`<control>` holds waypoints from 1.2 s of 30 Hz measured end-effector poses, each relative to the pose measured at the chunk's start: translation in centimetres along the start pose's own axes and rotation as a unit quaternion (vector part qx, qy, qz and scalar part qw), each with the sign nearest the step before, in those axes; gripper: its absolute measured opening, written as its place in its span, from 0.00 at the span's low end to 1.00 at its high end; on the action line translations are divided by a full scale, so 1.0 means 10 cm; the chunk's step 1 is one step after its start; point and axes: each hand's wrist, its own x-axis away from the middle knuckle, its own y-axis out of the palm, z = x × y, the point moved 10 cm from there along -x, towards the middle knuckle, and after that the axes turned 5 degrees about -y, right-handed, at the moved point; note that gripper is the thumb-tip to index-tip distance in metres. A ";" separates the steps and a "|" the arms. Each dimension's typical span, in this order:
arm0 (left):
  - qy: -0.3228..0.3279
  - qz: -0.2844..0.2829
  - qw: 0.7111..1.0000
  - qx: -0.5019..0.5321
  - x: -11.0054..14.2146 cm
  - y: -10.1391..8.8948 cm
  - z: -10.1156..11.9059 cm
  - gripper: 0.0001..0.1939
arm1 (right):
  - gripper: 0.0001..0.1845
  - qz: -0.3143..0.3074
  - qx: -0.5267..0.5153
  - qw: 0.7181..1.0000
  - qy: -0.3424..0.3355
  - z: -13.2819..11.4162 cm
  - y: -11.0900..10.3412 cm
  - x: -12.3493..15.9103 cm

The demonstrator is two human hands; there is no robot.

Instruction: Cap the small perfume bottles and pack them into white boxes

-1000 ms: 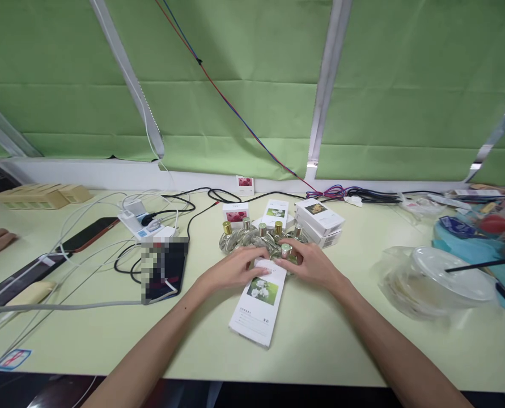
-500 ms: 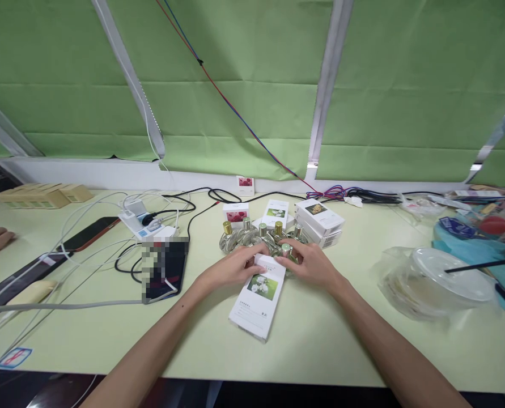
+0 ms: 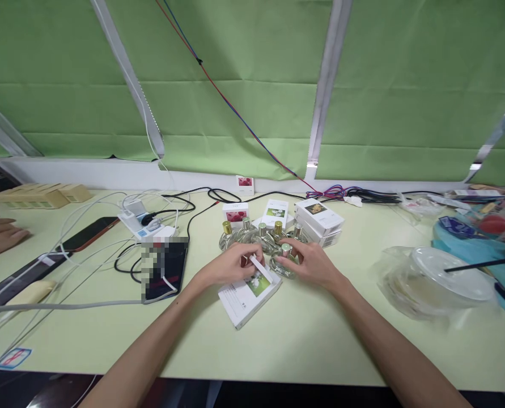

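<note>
The left hand [image 3: 230,265] has its fingers drawn together at the upper end of a white box [image 3: 244,299], thumb and fingers pinching a narrow white flap that rises from that end. The box lies slanted on the tabletop [image 3: 320,345], its green picture of white flowers facing up and partly covered by the flap. The right hand [image 3: 314,262] curls its fingers loosely around the nearest bottle [image 3: 283,266], forefinger behind the silvery cap [image 3: 286,248] and thumb in front of it; whether they press tight, I cannot tell.

Just beyond the hands stands a cluster of glass bottles [image 3: 269,243], close together, some with gold caps and some with silver ones. Behind them are a box with a red flower picture [image 3: 236,215], a flat box with white flowers [image 3: 275,213] and, to the right, a stack of boxes [image 3: 320,218]. A small box [image 3: 245,185] leans upright at the wall.

Well to the left are a power strip [image 3: 140,226] and a dark phone [image 3: 175,266], with another person's hand [image 3: 1,238] at the edge. Well to the right sits a lidded bowl [image 3: 452,277] in clear plastic.
</note>
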 end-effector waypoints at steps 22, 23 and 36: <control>-0.018 0.067 0.991 -0.111 0.04 -0.02 0.07 0.17 | 0.30 -0.008 0.013 1.000 -0.006 -0.03 0.03 0.01; -0.015 0.065 0.991 -0.116 0.04 0.00 0.07 0.16 | 0.30 -0.008 0.013 1.000 -0.007 -0.03 0.03 0.01; -0.012 0.009 0.989 -0.148 0.05 0.11 0.15 0.13 | 0.28 0.001 0.020 1.000 -0.017 -0.08 0.03 0.00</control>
